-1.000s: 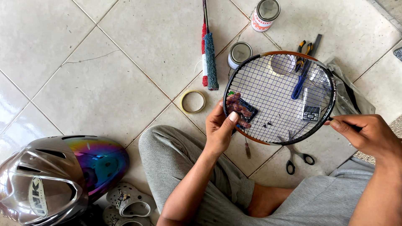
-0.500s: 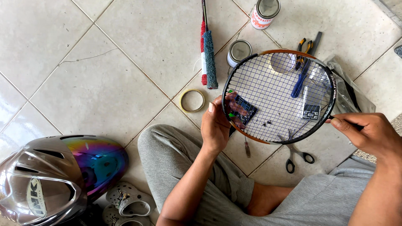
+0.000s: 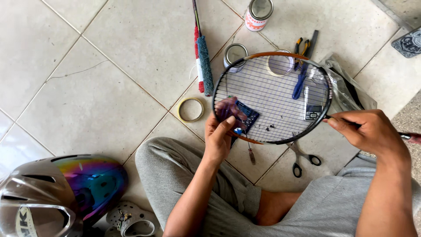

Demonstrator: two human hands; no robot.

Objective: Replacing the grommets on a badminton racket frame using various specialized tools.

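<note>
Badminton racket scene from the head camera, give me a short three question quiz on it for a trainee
1. True or false: both hands are on the badminton racket.
2. Which tool lies on the floor tile just below the racket head? A) scissors B) hammer C) wrench
3. Fill in: beside the person's left knee sits a motorcycle ______ with an iridescent visor.

Key
1. True: the left hand grips the frame's near-left rim, fingers behind the strings, and the right hand holds the shaft where it meets the head.
2. A, the scissors.
3. helmet.
</note>
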